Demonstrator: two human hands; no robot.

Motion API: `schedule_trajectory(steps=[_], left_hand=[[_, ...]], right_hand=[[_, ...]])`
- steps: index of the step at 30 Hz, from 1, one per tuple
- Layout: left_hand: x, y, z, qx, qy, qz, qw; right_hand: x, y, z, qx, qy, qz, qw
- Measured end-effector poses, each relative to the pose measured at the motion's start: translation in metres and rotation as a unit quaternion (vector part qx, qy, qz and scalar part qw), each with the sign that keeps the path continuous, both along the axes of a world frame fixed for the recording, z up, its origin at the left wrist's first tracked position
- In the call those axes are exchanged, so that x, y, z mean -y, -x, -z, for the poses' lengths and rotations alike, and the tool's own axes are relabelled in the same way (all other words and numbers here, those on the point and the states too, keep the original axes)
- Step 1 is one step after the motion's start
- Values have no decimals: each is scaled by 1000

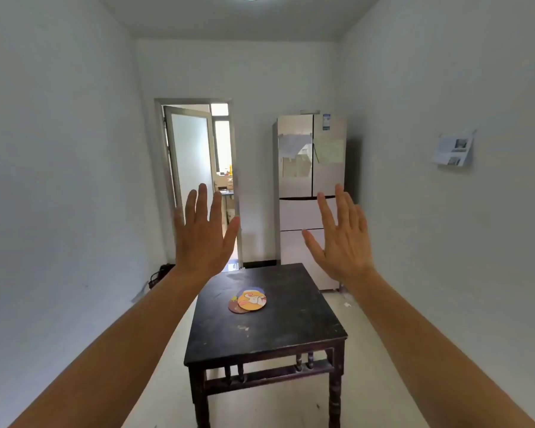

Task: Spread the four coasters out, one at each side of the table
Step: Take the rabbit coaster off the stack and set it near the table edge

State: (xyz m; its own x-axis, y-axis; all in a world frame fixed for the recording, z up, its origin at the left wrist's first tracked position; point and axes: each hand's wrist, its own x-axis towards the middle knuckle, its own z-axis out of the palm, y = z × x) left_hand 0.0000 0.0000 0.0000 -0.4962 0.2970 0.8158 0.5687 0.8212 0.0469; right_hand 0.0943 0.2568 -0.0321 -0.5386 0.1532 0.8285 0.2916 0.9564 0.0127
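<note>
Near the middle of the dark surface (291, 329) the coasters (248, 300) lie overlapped in one heap, none yet set at any side, while the left hand (203, 239) and right hand (343, 242) hover raised, each grip spread apart and empty, all four edges bare and reachable.

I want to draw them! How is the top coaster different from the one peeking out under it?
The top coaster is yellow-orange with a cartoon picture and fully visible. The lower coaster is plain brownish and mostly covered, only an edge showing. Both look round and lie flat on the dark table.
</note>
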Motion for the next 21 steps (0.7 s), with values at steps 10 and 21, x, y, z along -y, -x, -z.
schedule_trajectory(steps=[10,21], left_hand=[[-40,29,80,87,37,-24,995],[-70,170,210,209,75,-20,975]], right_hand=[[-35,32,96,62,61,-32,996],[-69,176,205,201,121,-43,971]])
